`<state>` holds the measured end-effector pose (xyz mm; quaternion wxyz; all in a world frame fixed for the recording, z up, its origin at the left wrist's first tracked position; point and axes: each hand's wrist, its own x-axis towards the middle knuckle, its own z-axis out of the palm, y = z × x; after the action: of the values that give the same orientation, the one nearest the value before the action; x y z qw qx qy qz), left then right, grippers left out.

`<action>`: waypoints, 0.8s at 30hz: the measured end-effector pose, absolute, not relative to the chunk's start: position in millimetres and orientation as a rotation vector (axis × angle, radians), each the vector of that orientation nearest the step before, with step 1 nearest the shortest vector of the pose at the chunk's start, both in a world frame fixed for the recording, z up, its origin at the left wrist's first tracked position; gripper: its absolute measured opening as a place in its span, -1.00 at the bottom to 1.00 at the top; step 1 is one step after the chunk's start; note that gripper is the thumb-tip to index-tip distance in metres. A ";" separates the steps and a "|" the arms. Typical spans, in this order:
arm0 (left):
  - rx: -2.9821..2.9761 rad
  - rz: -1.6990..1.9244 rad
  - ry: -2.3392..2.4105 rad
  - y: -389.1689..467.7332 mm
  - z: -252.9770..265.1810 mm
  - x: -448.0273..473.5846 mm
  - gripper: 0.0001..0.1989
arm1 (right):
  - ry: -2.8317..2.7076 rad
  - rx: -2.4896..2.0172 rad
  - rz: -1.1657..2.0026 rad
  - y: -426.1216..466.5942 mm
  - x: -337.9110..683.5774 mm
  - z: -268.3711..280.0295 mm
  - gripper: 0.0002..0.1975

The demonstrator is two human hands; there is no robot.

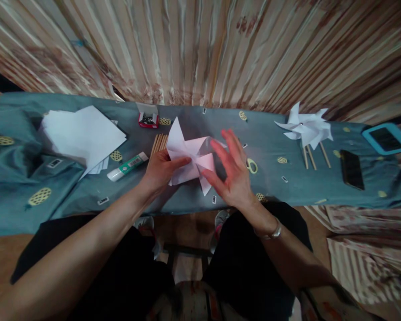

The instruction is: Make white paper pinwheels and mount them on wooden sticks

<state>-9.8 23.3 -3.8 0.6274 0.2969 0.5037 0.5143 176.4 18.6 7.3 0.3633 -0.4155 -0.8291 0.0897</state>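
Note:
A white paper pinwheel (pixel 178 142) is held above the cloth in front of me, its vanes folded in toward the centre. My left hand (pixel 160 169) grips it from the left, with the thumb pressed near its middle and the other fingers hidden behind the paper. On the pinwheel's right side, my right hand (pixel 234 174) has its fingers spread, close to the vanes. Whether its thumb touches the paper I cannot tell. Several thin wooden sticks (pixel 158 143) lie just beyond my left hand.
A glue stick (pixel 127 166) and a stack of white paper (pixel 83 129) lie left. Behind stands an open red box (pixel 149 120) of small metal pieces. Rightward are yellow scissors (pixel 252 166), finished pinwheels (pixel 307 126) on sticks, a phone (pixel 352 169) and a blue-framed device (pixel 387 138).

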 end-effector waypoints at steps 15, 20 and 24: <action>0.685 1.207 1.154 24.0 -0.2 -13.5 -0.78 | -1.129 -1.190 1.581 38.6 174.0 5.8 -0.32; 0.665 1.215 1.145 24.8 -1.0 -12.9 -0.77 | -1.038 -1.206 1.670 33.9 165.1 7.6 -0.48; 0.646 1.196 1.163 23.6 -0.6 -10.3 -0.77 | -1.028 -1.180 1.692 32.1 159.0 4.7 -0.46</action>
<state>-10.3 23.6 -0.6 0.6260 0.2816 0.5068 0.5214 159.0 32.1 4.7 0.4063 -0.4678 -0.4077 0.6708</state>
